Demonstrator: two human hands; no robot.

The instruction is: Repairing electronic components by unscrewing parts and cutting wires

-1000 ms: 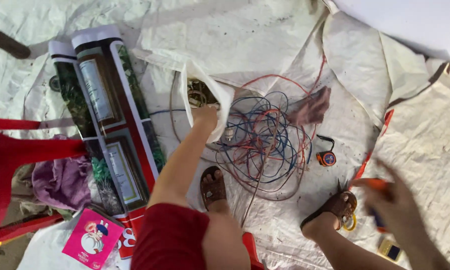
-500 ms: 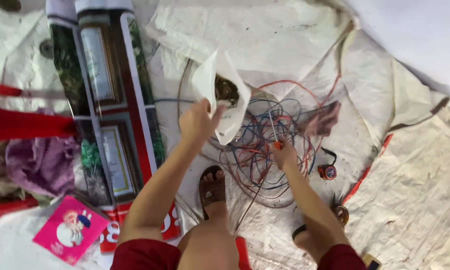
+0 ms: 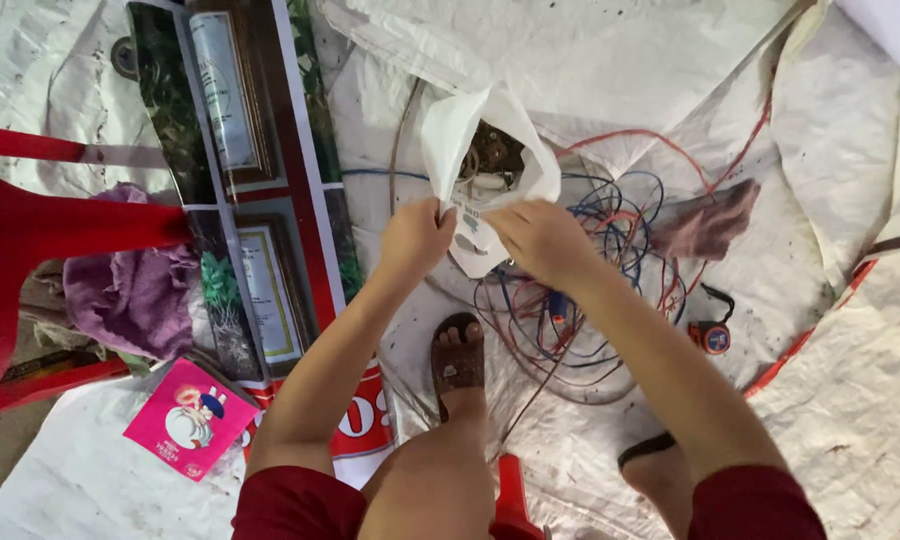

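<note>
While both hands grip white bag (image 3: 485,150) rim, left hand (image 3: 415,238), right hand (image 3: 540,238), wire tangle (image 3: 590,270) crowding beneath

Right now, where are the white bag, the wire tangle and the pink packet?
bag (image 3: 450,135), head view, left wall.
wires (image 3: 610,215), head view, blue loops.
packet (image 3: 190,418), head view, middle.

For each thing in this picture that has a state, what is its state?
White plastic bag: held open, coiled wire inside.
Left hand: gripping the bag's edge.
Right hand: gripping the bag's edge.
Wire tangle: loose on the sheet.
Pink booklet: lying flat, closed.
Purple cloth: crumpled.
</note>
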